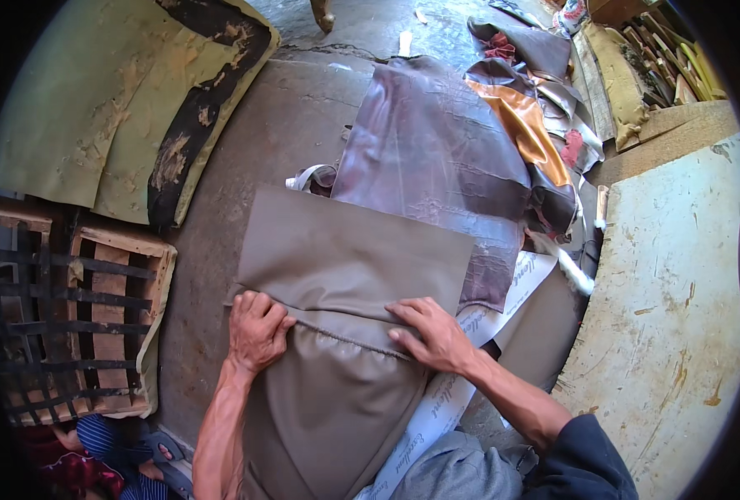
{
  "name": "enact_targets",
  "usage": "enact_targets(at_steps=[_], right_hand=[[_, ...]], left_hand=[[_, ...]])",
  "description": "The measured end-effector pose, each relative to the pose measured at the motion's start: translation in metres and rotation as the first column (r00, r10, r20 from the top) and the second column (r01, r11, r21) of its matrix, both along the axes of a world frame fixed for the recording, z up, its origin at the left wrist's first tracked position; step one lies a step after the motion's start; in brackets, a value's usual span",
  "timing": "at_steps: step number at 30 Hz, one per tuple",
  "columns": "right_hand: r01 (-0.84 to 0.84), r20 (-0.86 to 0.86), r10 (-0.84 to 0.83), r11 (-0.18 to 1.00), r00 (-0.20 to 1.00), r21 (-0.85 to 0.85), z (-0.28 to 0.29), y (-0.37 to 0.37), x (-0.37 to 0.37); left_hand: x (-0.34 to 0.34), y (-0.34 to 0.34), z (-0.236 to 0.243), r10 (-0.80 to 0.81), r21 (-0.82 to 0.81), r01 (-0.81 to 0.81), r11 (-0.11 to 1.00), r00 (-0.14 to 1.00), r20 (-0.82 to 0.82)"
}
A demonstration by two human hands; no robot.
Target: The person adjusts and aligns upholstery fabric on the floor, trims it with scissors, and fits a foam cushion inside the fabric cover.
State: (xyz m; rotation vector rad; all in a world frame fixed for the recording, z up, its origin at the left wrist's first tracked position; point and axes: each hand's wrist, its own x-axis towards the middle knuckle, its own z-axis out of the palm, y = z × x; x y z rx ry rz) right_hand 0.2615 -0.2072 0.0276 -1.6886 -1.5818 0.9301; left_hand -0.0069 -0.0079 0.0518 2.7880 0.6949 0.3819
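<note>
A grey concrete floor [262, 125], cracked toward the far end, carries the things. A creased purple-brown sheet [428, 133] lies spread over its middle, a heap of scraps beside it at right, an orange piece [516, 121] among them. At left sits a wooden frame [113, 312] crossed with black straps. Whether the taupe sheet [345, 237] touches the floor is hard to tell.
</note>
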Motion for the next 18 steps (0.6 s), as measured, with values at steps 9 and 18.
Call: enact_targets(at_steps=[9, 18], right_hand=[[-0.053, 0.022, 0.052, 0.999, 0.998, 0.002, 0.038, -0.012, -0.037], [-0.142, -0.133, 0.105, 0.938, 0.986, -0.315, 0.056, -0.024, -0.043]], left_hand=[[-0.013, -0.009, 0.06, -0.13, 0.126, 0.134, 0.983, 0.991, -0.041], [0.006, 0.004, 0.048, -0.15, -0.12, 0.134, 0.984, 0.979, -0.137]])
